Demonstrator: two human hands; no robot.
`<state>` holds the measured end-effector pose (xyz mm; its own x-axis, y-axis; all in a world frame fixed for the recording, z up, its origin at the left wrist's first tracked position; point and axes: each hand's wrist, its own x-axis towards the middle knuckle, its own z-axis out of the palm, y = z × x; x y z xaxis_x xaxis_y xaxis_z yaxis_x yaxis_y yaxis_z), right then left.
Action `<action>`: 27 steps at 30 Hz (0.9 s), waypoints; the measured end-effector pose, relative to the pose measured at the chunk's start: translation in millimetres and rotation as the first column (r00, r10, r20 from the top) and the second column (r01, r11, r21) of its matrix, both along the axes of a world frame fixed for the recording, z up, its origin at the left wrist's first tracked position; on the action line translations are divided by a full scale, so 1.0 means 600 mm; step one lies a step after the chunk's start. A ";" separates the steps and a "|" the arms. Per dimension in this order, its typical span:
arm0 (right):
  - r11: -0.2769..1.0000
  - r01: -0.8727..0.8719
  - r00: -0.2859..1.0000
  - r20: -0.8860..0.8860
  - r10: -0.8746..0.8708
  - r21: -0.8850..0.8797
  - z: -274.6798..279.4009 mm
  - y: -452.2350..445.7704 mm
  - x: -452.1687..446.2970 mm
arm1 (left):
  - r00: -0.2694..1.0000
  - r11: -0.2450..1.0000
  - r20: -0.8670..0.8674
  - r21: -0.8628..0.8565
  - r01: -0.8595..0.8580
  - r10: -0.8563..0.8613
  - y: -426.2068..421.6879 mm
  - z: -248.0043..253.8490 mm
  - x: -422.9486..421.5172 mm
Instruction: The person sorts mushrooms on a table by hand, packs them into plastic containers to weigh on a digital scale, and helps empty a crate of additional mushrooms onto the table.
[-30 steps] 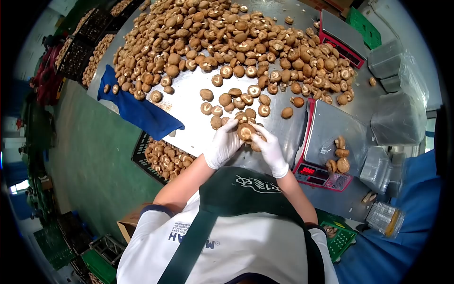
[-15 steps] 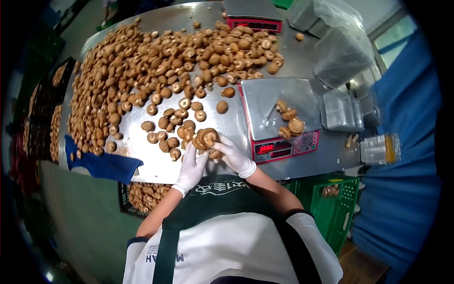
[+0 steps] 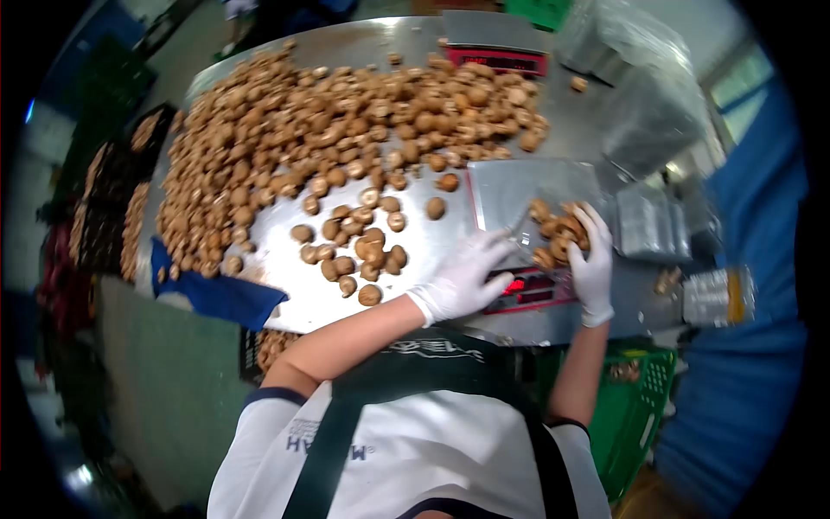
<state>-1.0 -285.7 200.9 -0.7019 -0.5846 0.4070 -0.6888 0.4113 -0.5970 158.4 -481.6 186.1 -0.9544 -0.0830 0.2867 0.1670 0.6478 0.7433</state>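
Note:
My left hand, in a white glove, reaches over the left side of the digital scale with its fingers stretched and apart, holding nothing. My right hand, also gloved, curls its fingers and thumb around brown shiitake mushrooms at the right of the scale's plate. Those mushrooms rest in or on a clear plastic tray, whose outline is hard to make out. Part of the scale's red display panel is covered by my left hand. Several loose mushrooms lie left of the scale.
A big heap of mushrooms spreads over the back and left of the metal table. Another scale stands behind. Stacked clear trays are at the right. A blue cloth hangs over the front-left edge; a green crate sits below.
Both hands have moved right from the loose mushrooms to the scale. Mushrooms from my hands are now at the tray. My left hand has opened, and the view has shifted slightly.

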 end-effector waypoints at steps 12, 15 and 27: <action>0.968 0.088 0.995 -0.068 -0.073 0.236 -0.047 -0.025 -0.039 | 0.752 0.749 0.143 0.086 -0.657 0.643 -0.159 -0.140 0.250; 0.990 0.138 0.990 0.023 -0.139 0.041 0.001 -0.083 -0.023 | 0.646 0.638 0.127 0.099 -0.763 0.753 -0.213 -0.143 0.271; 0.985 -0.156 0.983 0.087 0.162 -0.071 -0.159 -0.554 -0.007 | 0.622 0.612 0.116 -0.388 -0.689 0.774 -0.468 -0.238 0.042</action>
